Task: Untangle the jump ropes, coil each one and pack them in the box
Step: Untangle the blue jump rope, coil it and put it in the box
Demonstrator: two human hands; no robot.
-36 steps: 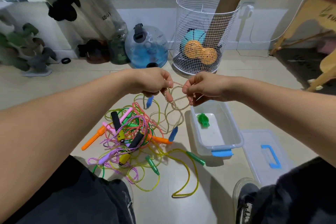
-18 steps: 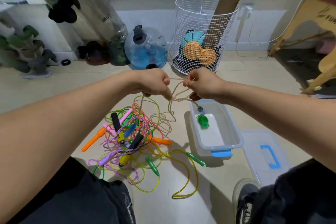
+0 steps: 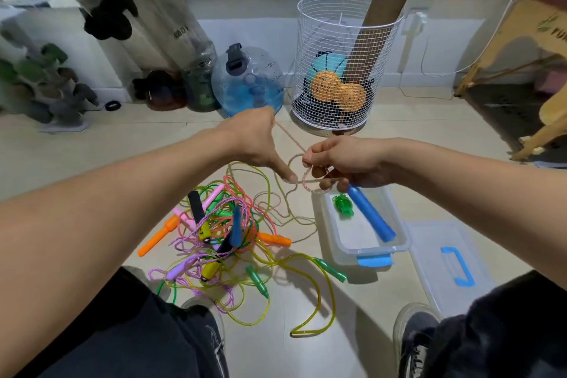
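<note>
A tangle of jump ropes (image 3: 221, 233) in pink, yellow, green and purple, with coloured handles, lies on the floor by my knees. My left hand (image 3: 257, 144) and right hand (image 3: 340, 159) hold a beige-pink rope (image 3: 294, 139) stretched between them above the pile. The right hand grips small loops of it, and a blue handle (image 3: 371, 215) hangs from that hand over the clear plastic box (image 3: 399, 215). A coiled green rope (image 3: 343, 205) lies in the box. More of the beige rope (image 3: 291, 215) trails on the floor.
The box's clear lid (image 3: 451, 267) with a blue grip lies on the floor to the right. Behind stand a white wire basket (image 3: 343, 70) with balls, a blue water jug (image 3: 248, 83) and a wooden stool (image 3: 521, 49). My shoes (image 3: 414, 337) are at the bottom.
My left hand has moved up and away, pulling the beige rope taut. The blue handle has come up and now hangs from my right hand over the box.
</note>
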